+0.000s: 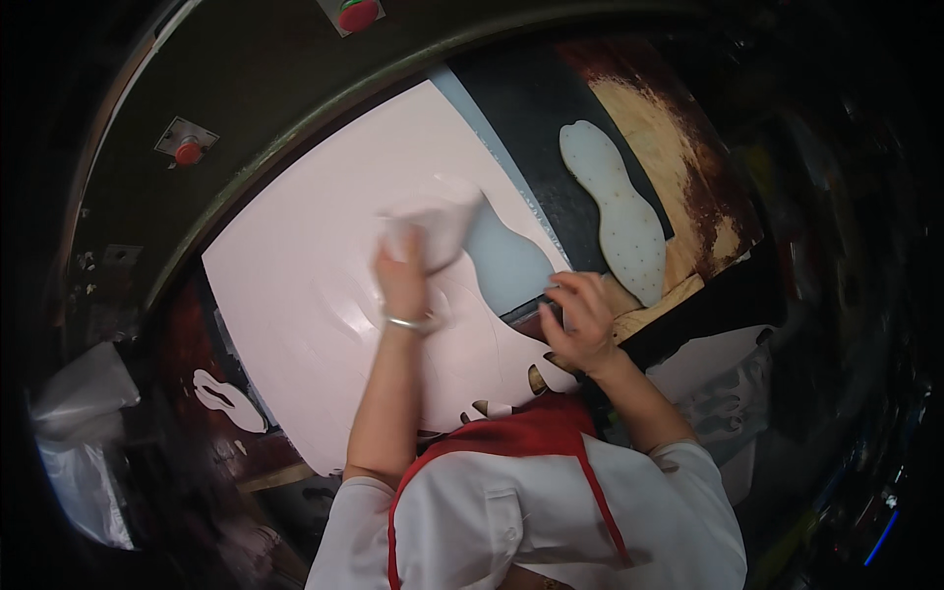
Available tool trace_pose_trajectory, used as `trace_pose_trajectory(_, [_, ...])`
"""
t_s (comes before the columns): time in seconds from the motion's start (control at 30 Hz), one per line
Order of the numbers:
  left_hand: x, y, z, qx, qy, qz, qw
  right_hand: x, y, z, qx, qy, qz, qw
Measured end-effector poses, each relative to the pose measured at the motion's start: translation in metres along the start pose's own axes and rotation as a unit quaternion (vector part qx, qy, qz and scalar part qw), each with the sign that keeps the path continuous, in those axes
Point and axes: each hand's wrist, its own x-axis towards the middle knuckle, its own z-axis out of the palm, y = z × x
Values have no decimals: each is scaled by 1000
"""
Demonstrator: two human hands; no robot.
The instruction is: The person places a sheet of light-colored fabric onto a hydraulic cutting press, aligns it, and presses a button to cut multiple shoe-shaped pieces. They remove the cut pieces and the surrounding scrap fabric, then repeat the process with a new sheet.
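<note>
A large pale pink sheet [295, 236] covers most of the board in front of me, with curved cutouts along its right and near edges. My left hand [401, 273], blurred by motion, is closed on a pale pink cut piece [447, 218] above the sheet. The piece is smeared, so its full outline cannot be made out. Beside it, a curved gap in the sheet shows the pale blue-grey board [506, 261]. At the sheet's right edge, my right hand [580, 320] has its fingers bent and apart, with nothing visible in them.
A white sole-shaped block [617, 211] with small dots lies on a black surface to the right. Red push buttons [187, 150] sit on the dark machine beam beyond. A pale offcut [231, 401] and clear plastic bags [88, 433] are at left; cut sheet scrap [708, 359] is at right.
</note>
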Motion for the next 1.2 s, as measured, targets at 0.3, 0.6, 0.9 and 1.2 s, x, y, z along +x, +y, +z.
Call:
trace_pose_trajectory(0.3, [-36,-20,-105,187,25,338,922,4,-10,37,263,-397,339,811])
trace_pose_trajectory(0.6, [-94,-42,-50,341,-306,381,803,16,4,39,537,-331,450,632])
trace_pose_trajectory(0.9, [-6,13,-159,-176,162,61,969,15,-26,12,249,-213,248,912])
trace_pose_trajectory(1.2, [-69,0,-185,218,-41,435,873,-6,-87,39,208,-408,155,875])
